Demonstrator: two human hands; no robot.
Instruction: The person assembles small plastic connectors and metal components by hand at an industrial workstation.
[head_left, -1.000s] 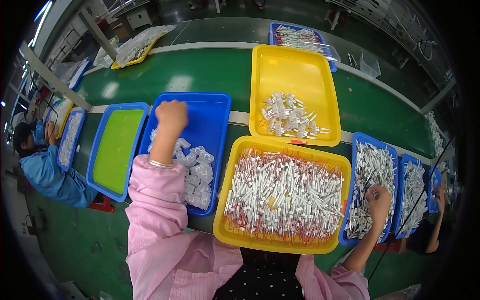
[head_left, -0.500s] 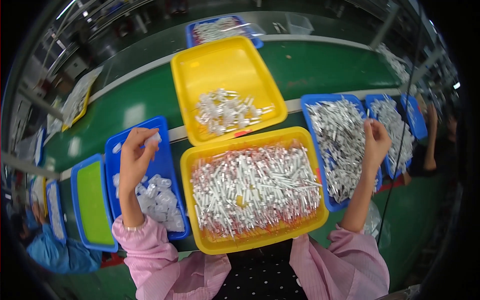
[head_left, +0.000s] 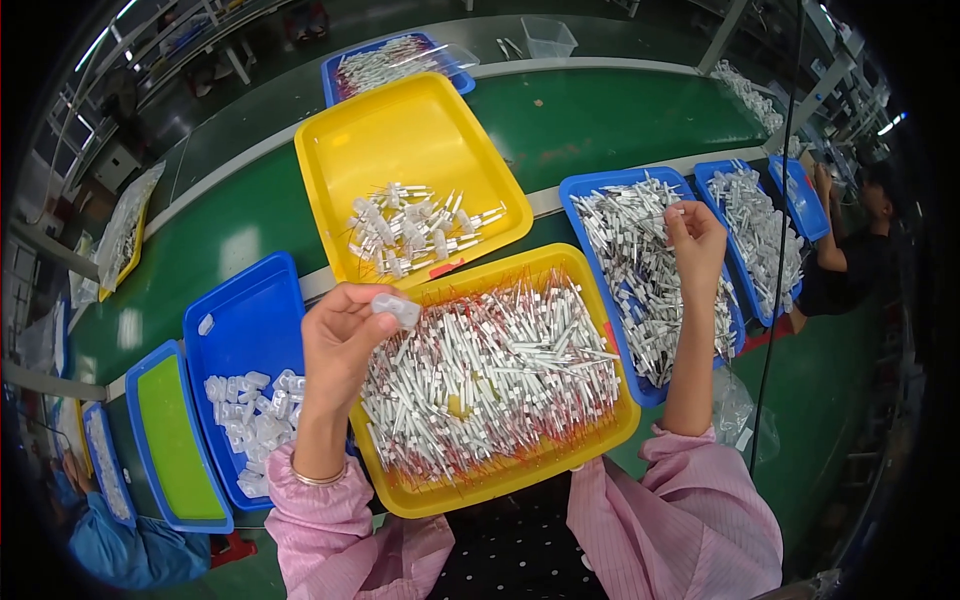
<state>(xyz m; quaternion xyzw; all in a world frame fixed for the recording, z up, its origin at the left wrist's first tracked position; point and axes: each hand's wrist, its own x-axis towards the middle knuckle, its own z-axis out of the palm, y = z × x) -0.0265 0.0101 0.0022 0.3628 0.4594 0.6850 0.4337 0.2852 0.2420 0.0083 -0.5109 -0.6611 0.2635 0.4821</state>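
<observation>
My left hand (head_left: 338, 340) pinches a clear plastic housing (head_left: 394, 309) between thumb and fingers, over the upper left corner of the near yellow tray (head_left: 420, 503). White tubular parts with thin red wires (head_left: 480, 375) fill that tray. To the right, my right hand (head_left: 698, 240) is raised over a blue tray (head_left: 652, 396) heaped with white and dark slim parts (head_left: 628, 255). Its thumb and fingertips are pressed together; a tiny thing seems to show at the tips, too small to name. More clear housings (head_left: 255, 420) lie in the blue tray (head_left: 240, 290) at the left.
Beyond the near tray, a second yellow tray (head_left: 400, 110) holds a small pile of white assemblies (head_left: 415, 228). It rests on a green belt (head_left: 590, 120). A lime-lined blue tray (head_left: 175, 440) stands far left. Co-workers sit at both sides, one in a blue sleeve (head_left: 140, 540).
My left hand has moved right, from the blue tray of clear housings to the near yellow tray, carrying a housing. My right hand stays raised above the right blue tray. The whole view has shifted slightly.
</observation>
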